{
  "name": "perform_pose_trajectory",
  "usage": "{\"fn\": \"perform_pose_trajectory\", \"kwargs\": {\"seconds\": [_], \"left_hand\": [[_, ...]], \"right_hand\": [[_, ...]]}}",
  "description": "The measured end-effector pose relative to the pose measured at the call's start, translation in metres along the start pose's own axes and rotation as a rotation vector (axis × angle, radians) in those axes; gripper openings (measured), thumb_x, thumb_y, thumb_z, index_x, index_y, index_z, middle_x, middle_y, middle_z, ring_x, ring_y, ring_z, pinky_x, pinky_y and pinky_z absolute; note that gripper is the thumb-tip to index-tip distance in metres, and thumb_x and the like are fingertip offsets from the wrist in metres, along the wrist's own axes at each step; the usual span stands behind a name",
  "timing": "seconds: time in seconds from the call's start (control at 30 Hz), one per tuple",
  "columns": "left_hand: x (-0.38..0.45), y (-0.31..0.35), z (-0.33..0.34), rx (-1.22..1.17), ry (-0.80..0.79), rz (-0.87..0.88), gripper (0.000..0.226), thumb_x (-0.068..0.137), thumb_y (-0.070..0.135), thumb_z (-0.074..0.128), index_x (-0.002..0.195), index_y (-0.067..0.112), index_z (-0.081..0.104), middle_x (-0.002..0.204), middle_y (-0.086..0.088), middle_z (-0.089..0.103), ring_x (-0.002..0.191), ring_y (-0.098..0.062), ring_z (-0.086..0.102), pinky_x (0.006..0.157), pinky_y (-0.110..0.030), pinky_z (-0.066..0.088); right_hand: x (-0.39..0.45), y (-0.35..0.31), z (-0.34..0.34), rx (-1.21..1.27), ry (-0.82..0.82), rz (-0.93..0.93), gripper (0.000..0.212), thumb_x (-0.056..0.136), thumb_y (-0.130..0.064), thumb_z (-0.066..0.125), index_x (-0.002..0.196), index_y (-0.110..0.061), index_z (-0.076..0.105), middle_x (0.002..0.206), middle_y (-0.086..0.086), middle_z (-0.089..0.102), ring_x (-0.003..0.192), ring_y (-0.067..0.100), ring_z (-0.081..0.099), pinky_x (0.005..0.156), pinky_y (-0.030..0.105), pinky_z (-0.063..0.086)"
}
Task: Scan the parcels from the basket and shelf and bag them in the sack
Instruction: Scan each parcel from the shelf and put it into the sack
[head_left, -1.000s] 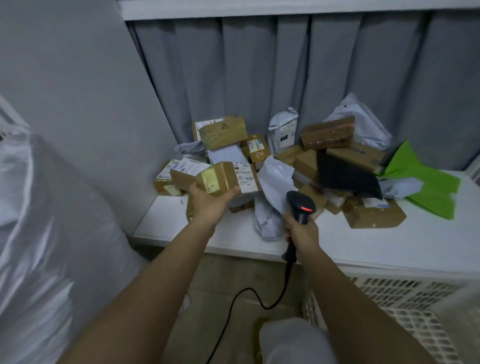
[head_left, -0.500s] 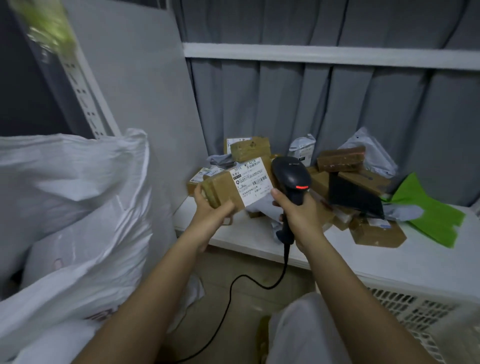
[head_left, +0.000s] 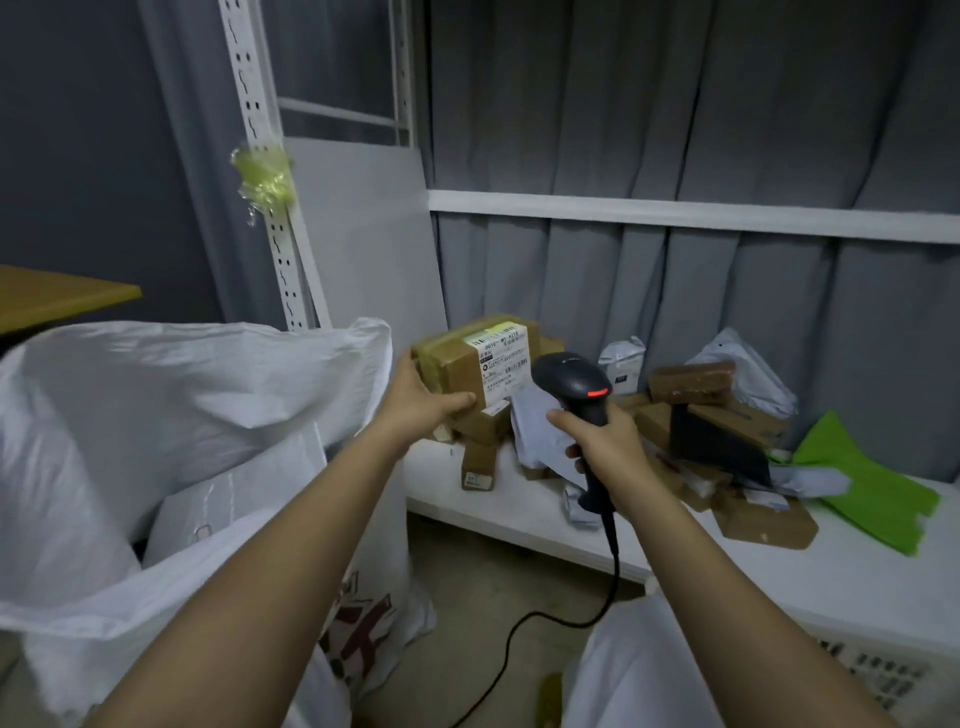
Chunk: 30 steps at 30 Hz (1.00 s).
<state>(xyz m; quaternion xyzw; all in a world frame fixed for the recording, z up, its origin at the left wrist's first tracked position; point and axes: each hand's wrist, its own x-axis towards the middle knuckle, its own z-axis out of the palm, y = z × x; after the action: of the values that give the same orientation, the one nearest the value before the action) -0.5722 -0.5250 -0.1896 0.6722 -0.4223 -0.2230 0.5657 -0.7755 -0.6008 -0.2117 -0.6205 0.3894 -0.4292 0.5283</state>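
The white sack (head_left: 171, 415) fills the near left of the view, its mouth slumped open, where a second ago only its side was seen; the view has been swung left and upward, toward the bagging side. The white shelf (head_left: 519, 512) runs along the right, in front of a grey curtain (head_left: 675, 130), and a heap of parcels (head_left: 717, 415) is left on it: brown boxes, pale mailers, one black packet and a green bag (head_left: 872, 493) at the far right. A corner of the white basket (head_left: 883, 670) is seen at the near right, below the shelf; what it holds cannot be made out.

A brown parcel (head_left: 467, 369) has been lifted off the heap, where it was gripped a second ago, and is now held up by the left hand (head_left: 421, 405), fingers curled round its left end and thumb along its underside, with the label turned toward the person. The scanner (head_left: 576, 395) has been brought up beside it, just right of the label, and is clasped round its handle by the right hand (head_left: 602, 447); its red light is on and its cord (head_left: 613, 571) hangs to the floor.

The scan is judged to be under way or just done, and the sack is close on the left for the drop. Many parcels remain, so the task is judged far from finished.
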Motion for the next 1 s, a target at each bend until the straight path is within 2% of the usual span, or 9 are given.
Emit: {"fn": "perform_pose_trajectory", "kwargs": {"seconds": [0.07,0.17,0.27,0.33,0.4,0.57,0.87,1.0], "left_hand": [[0.005,0.012,-0.009,0.066,0.012,0.045,0.076,0.071,0.008,0.082,0.133,0.019,0.039,0.112,0.005,0.057,0.091,-0.005,0.059,0.061,-0.017,0.053],[0.01,0.02,-0.022,0.089,0.043,0.062,0.076,0.071,0.011,0.083,0.134,0.019,0.041,0.114,0.002,0.06,0.094,-0.01,0.061,0.072,-0.02,0.051],[0.009,0.024,-0.032,0.071,0.068,0.058,0.07,0.074,0.011,0.081,0.132,0.018,0.042,0.106,0.005,0.058,0.087,-0.004,0.058,0.067,-0.016,0.047],[0.009,0.024,-0.039,0.042,0.072,0.049,0.069,0.074,0.01,0.081,0.132,0.018,0.042,0.102,0.006,0.058,0.085,-0.001,0.057,0.072,-0.021,0.051],[0.008,0.024,-0.044,0.022,0.074,0.039,0.07,0.074,0.009,0.081,0.132,0.018,0.043,0.104,0.003,0.06,0.088,-0.004,0.059,0.083,-0.031,0.054],[0.007,0.023,-0.051,0.025,0.075,0.043,0.071,0.074,0.01,0.081,0.133,0.018,0.043,0.109,0.0,0.057,0.099,-0.017,0.059,0.09,-0.036,0.053],[0.003,0.015,-0.063,0.033,0.072,0.011,0.074,0.072,0.015,0.083,0.134,0.021,0.044,0.109,0.0,0.058,0.107,-0.021,0.06,0.094,-0.042,0.053],[-0.009,0.017,-0.073,-0.137,0.059,-0.039,0.066,0.078,0.015,0.079,0.135,0.021,0.046,0.113,-0.003,0.064,0.103,-0.017,0.065,0.085,-0.032,0.056]], "right_hand": [[-0.005,-0.007,-0.001,-0.017,-0.011,-0.054,0.018,0.084,-0.018,0.074,0.091,-0.022,0.058,0.079,0.004,0.06,0.069,0.017,0.056,0.059,0.028,0.045],[-0.011,-0.017,-0.002,-0.033,-0.089,-0.082,0.019,0.082,-0.019,0.076,0.088,-0.019,0.059,0.072,0.002,0.058,0.063,0.014,0.055,0.059,0.029,0.045],[-0.014,-0.021,-0.001,-0.082,-0.118,-0.059,0.025,0.079,-0.026,0.08,0.087,-0.011,0.062,0.065,0.001,0.055,0.059,0.013,0.055,0.059,0.031,0.045],[-0.014,-0.021,0.001,-0.11,-0.107,-0.03,0.03,0.077,-0.03,0.08,0.087,-0.007,0.063,0.058,-0.001,0.055,0.056,0.013,0.054,0.06,0.032,0.045],[-0.014,-0.023,0.002,-0.128,-0.1,-0.009,0.03,0.078,-0.032,0.08,0.082,-0.008,0.061,0.051,-0.001,0.054,0.051,0.013,0.052,0.059,0.032,0.045],[-0.018,-0.028,0.01,-0.13,-0.141,0.011,0.022,0.081,-0.026,0.078,0.082,-0.013,0.06,0.056,0.001,0.051,0.043,0.009,0.049,0.045,0.024,0.042],[-0.022,-0.031,0.019,-0.162,-0.17,-0.017,0.017,0.083,-0.024,0.075,0.086,-0.014,0.06,0.06,0.003,0.054,0.049,0.012,0.05,0.049,0.027,0.042],[-0.026,-0.033,0.025,-0.075,-0.192,-0.043,0.016,0.083,-0.022,0.075,0.087,-0.012,0.063,0.059,0.002,0.055,0.055,0.016,0.052,0.051,0.027,0.045]]}}
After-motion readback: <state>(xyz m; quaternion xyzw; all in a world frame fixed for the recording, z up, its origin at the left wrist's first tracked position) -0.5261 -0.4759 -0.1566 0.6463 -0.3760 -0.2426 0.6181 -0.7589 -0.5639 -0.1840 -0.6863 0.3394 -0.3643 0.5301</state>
